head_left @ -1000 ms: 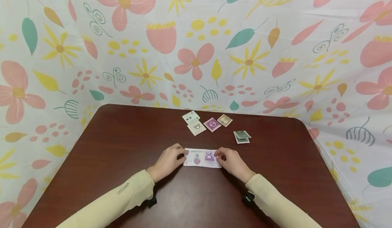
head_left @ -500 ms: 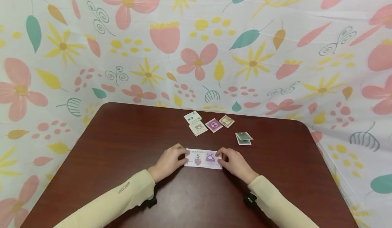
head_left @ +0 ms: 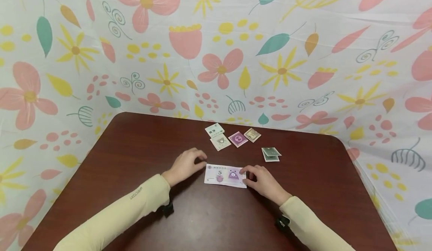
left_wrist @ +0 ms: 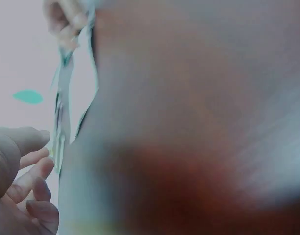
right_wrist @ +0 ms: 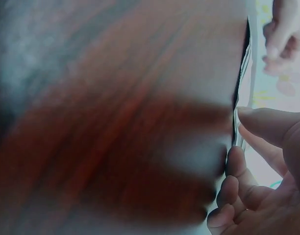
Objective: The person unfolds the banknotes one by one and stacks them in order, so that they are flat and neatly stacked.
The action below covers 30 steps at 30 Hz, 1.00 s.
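Observation:
A purple-and-white play banknote [head_left: 225, 175], printed with a 5 and a cartoon figure, lies flat-looking near the middle of the table. My right hand [head_left: 264, 183] pinches its right end between thumb and fingers; in the right wrist view the note [right_wrist: 242, 88] appears nearly edge-on at the thumb of that hand [right_wrist: 270, 166]. Just off the upper left corner, my left hand [head_left: 185, 166] holds nothing. Its fingers, loosely bent, show apart from the paper in the left wrist view, where the left hand [left_wrist: 22, 181] is at the lower left.
Toward the back of the dark wooden table [head_left: 152, 138] lie pale notes [head_left: 221, 141], a folded purple note [head_left: 238, 139] and a folded brown one [head_left: 252, 135]. A half-open folded green note [head_left: 271, 154] sits to their right. Behind hangs a flowered cloth [head_left: 216, 37].
My left hand has let go of the note's left end and moved slightly up, away from it. My right hand stays at the right end. The head view has shifted a little.

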Motion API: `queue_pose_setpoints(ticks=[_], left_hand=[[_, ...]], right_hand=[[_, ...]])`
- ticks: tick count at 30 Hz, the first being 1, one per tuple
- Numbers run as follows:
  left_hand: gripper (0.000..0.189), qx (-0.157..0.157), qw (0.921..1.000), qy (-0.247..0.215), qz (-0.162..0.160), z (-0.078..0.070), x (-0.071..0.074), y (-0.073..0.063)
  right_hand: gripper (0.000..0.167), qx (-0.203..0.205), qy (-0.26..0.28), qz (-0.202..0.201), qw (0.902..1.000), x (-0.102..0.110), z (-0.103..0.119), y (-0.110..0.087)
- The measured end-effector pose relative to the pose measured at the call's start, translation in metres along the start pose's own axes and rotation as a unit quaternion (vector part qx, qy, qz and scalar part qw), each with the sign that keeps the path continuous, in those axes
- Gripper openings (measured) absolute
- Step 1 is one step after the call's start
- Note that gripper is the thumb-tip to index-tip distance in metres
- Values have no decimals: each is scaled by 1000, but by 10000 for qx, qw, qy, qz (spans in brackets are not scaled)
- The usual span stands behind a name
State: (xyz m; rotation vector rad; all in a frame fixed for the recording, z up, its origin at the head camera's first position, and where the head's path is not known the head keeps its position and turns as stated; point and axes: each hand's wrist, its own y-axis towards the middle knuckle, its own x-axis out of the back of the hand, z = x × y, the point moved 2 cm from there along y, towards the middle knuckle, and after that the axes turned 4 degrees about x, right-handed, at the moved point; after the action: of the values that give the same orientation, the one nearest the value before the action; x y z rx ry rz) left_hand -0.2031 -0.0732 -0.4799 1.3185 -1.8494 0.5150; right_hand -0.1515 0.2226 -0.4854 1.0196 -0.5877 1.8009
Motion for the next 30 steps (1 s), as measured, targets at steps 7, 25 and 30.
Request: queue_pose_setpoints(ticks=[7, 25, 30], left_hand=[[13, 308, 9994, 53, -174, 10, 15, 55], [31, 1400, 9896, 324, -43, 35, 8, 123], [39, 1414, 9884, 559, 52, 32, 5, 128]], right_hand=[[26, 48, -52, -59, 10000, 4, -1, 0], [26, 164, -67, -111, 9998, 0, 0, -3], [26, 136, -56, -102, 9998, 0, 0, -3]])
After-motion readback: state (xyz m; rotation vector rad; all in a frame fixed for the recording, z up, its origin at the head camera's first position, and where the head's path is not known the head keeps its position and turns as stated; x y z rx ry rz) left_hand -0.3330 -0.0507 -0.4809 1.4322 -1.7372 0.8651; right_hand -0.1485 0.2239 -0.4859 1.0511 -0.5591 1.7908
